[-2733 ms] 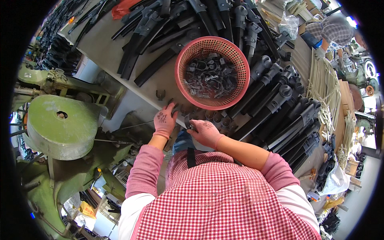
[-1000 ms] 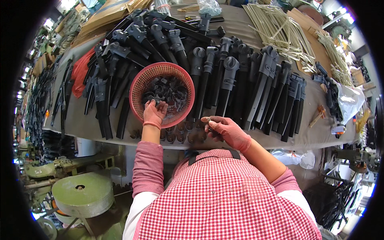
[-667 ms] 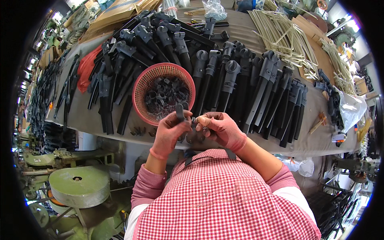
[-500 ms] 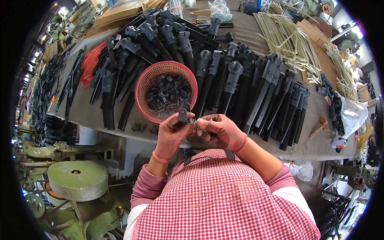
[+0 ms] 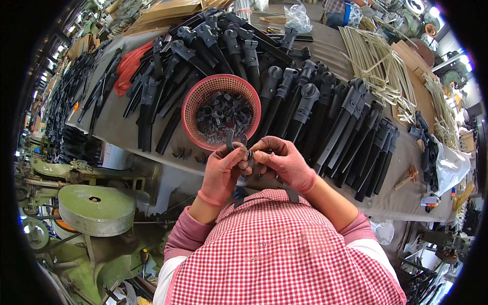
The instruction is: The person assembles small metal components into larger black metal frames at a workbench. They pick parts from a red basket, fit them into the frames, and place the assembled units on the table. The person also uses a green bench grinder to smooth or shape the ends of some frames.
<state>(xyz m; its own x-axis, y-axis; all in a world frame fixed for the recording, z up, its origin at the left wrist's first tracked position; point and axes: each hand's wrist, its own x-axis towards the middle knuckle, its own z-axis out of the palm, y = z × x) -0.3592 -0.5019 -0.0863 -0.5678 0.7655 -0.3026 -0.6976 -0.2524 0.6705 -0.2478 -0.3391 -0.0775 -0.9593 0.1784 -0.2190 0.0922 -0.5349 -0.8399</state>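
My left hand, in a dirty pink glove, grips a black curved clip that sticks up above the fingers. My right hand, gloved alike, has thumb and fingers pinched close beside the left fingertips. Small coiled metal bits, which look like springs, show at the right fingers; most of them are hidden. Just beyond both hands stands a round pink plastic basket with black clips and small metal springs inside.
Rows of black tubes with grey clamp heads cover the covered table. Bent pale rods lie at far right, a wooden-handled tool nearer. A red cloth lies left; a green machine stands lower left. Another person is at the back.
The table scene has shifted slightly right and down in view. The clip in my left hand has tilted, and my right fingertips have moved closer against the left ones.
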